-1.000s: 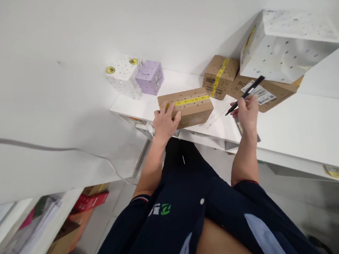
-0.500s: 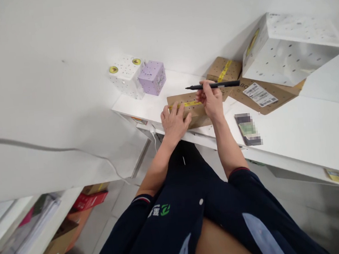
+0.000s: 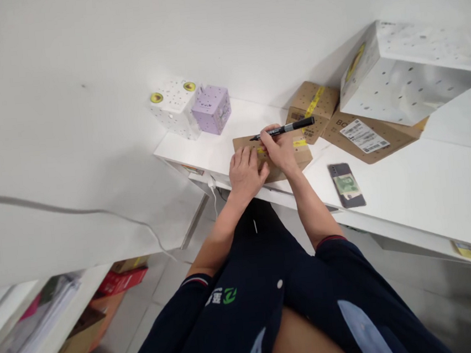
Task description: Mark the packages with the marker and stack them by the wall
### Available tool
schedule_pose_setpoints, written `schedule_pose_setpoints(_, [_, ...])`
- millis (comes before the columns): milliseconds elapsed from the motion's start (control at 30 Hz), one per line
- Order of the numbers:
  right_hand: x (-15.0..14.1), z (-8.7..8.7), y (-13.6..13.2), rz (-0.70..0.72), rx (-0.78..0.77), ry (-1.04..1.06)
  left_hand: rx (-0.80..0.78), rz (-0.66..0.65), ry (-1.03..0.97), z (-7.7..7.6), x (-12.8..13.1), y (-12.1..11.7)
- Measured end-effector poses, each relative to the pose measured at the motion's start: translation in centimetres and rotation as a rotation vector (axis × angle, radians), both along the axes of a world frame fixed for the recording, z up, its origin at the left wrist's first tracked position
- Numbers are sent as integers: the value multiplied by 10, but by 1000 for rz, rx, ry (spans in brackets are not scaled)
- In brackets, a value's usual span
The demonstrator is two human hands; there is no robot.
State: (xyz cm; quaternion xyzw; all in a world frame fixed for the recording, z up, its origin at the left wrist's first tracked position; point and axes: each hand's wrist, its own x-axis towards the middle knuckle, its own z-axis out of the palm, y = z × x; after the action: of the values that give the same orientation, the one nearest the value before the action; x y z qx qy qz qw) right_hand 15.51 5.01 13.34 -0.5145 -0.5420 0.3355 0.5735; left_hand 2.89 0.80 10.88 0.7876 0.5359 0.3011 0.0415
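Right hand [image 3: 279, 147] shifted leftward and lower, gripping black-and-grey cylindrical marker pen [image 3: 285, 129] over brown rectangular cardboard box [image 3: 300, 154]; left hand [image 3: 247, 172] rests fingers-spread on box's left end; box on white counter [image 3: 424, 191].

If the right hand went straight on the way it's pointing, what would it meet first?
Probably the taped brown box, which lies beneath the right hand and the marker in its grip. Depth is unclear here, so they may already touch.
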Motion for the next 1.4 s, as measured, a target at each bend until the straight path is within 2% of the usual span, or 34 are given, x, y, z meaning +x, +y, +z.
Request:
schedule_pose_setpoints(833, [-1, 5, 0, 18, -1, -247, -20, 0, -43, -1, -2, 1])
schedule_pose_setpoints(1400, [-1, 7, 0, 4, 13, -268, -25, -5, -40, -1, -2, 1])
